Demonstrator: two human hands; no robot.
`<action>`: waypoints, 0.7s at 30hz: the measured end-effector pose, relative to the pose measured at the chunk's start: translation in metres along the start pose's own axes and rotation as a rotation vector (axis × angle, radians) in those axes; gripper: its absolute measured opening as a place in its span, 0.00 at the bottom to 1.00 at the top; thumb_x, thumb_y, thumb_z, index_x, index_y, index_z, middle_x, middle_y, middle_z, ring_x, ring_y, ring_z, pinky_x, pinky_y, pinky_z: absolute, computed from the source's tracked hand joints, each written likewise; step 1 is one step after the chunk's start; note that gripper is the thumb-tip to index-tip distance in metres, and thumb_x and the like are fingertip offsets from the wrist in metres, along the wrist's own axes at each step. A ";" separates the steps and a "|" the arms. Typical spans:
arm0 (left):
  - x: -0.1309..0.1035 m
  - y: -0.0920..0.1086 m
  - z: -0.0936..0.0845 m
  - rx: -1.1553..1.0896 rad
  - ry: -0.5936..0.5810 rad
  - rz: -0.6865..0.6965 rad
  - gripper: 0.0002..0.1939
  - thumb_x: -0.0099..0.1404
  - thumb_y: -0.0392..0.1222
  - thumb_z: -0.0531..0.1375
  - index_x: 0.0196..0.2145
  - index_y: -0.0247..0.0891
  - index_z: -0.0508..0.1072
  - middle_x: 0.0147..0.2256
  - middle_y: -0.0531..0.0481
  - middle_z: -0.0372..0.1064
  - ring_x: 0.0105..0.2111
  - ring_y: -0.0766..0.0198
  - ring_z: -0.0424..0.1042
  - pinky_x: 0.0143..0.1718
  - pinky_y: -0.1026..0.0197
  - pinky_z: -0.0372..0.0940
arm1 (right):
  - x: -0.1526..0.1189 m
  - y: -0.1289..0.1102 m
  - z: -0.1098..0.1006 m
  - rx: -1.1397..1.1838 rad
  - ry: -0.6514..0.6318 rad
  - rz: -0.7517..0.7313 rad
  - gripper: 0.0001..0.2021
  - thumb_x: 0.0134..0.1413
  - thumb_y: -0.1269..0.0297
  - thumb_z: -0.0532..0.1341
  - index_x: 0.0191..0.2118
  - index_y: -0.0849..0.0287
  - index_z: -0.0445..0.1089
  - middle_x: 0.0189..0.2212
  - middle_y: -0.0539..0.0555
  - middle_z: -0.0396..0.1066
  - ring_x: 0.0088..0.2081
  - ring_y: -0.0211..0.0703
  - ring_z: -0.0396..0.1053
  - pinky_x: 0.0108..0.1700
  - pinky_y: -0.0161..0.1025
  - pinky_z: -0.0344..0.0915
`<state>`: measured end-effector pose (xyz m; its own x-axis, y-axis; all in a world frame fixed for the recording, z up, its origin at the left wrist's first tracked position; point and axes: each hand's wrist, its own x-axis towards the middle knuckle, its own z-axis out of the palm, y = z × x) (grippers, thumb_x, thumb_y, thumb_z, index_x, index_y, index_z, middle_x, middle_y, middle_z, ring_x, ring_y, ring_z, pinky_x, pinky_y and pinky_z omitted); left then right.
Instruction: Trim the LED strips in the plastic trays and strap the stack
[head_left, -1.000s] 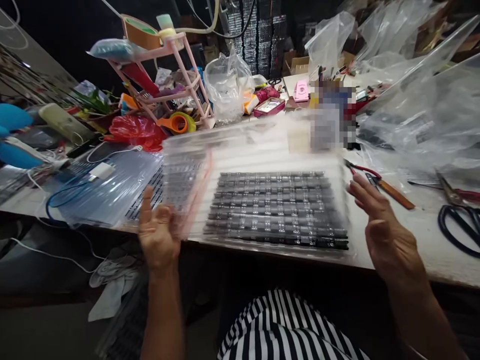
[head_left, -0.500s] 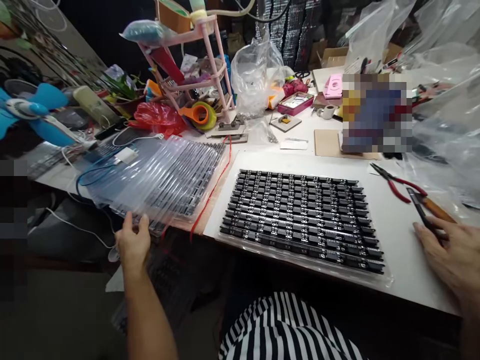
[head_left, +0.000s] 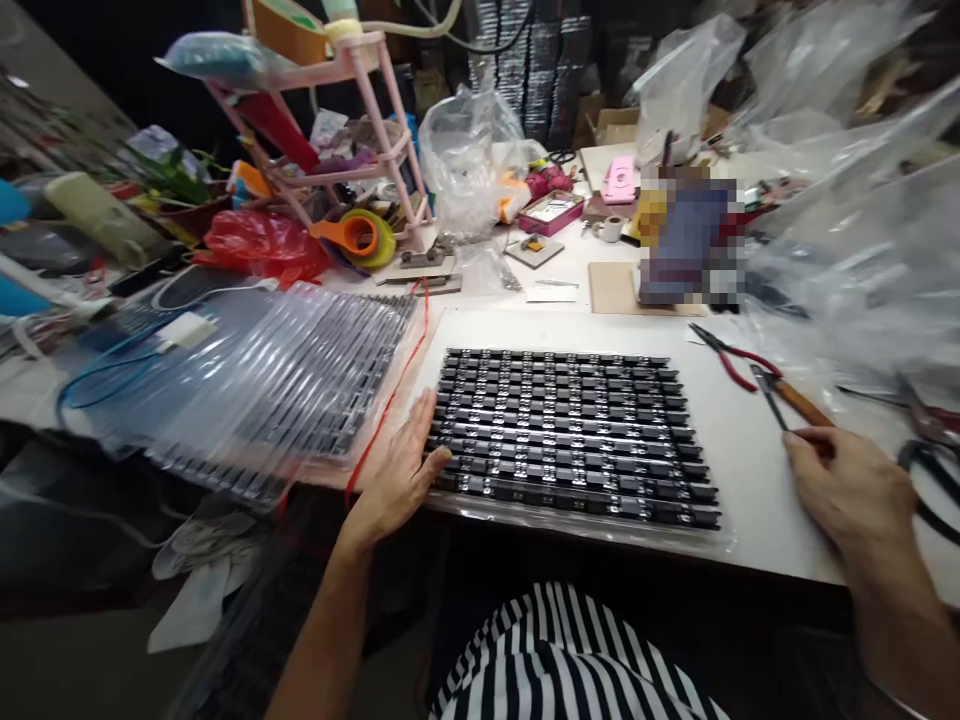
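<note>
A clear plastic tray (head_left: 585, 518) lies on the white work surface, filled with rows of small black circuit boards (head_left: 562, 430). At its left edge rests my left hand (head_left: 401, 470), fingers stretched out along the side and thumb over the near corner. My right hand (head_left: 847, 490) lies on the surface to the right of the tray, closed with its fingertips pinched on a slim dark tool (head_left: 769, 395) whose exact kind I cannot make out. Beside that tool lie a brown-orange handle (head_left: 804, 400) and red-handled pliers (head_left: 724, 352).
Clear plastic sheets (head_left: 247, 370) cover more boards on the left, with a white adapter (head_left: 187, 330) on top. A red ribbon (head_left: 390, 400) runs between the two stacks. Scissors (head_left: 934, 480) lie far right. A pink rack (head_left: 360, 110) and plastic bags (head_left: 862, 240) stand behind.
My left hand has moved right, from the near edge of the plastic-covered stack to the left side of the tray. My right hand stays by the slim tool. The view has turned rightward.
</note>
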<state>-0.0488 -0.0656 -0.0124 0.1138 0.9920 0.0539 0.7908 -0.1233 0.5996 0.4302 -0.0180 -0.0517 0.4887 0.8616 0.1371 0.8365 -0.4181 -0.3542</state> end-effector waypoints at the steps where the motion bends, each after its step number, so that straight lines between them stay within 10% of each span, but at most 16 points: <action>1: 0.000 -0.003 0.000 0.016 -0.016 0.009 0.44 0.64 0.67 0.43 0.67 0.34 0.40 0.67 0.41 0.35 0.66 0.54 0.37 0.65 0.48 0.38 | 0.000 -0.003 -0.004 0.005 -0.019 -0.035 0.13 0.47 0.51 0.52 0.30 0.52 0.66 0.30 0.61 0.69 0.36 0.57 0.68 0.37 0.50 0.60; 12: 0.095 -0.022 -0.013 0.013 0.003 0.146 0.43 0.64 0.68 0.39 0.67 0.37 0.39 0.67 0.43 0.33 0.66 0.53 0.36 0.65 0.48 0.34 | 0.012 -0.020 -0.024 -0.017 -0.010 -0.130 0.13 0.53 0.54 0.53 0.35 0.58 0.68 0.40 0.61 0.68 0.38 0.50 0.66 0.41 0.46 0.59; 21: 0.098 -0.023 -0.001 0.037 -0.027 0.087 0.47 0.61 0.71 0.37 0.66 0.33 0.44 0.67 0.38 0.37 0.66 0.52 0.38 0.65 0.48 0.38 | 0.012 -0.011 -0.008 0.046 -0.051 -0.080 0.11 0.51 0.54 0.56 0.26 0.55 0.62 0.26 0.53 0.67 0.30 0.45 0.63 0.35 0.43 0.58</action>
<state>-0.0568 0.0346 -0.0198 0.1987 0.9766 0.0828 0.7988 -0.2103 0.5636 0.4291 -0.0055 -0.0392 0.4068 0.9057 0.1193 0.8594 -0.3352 -0.3861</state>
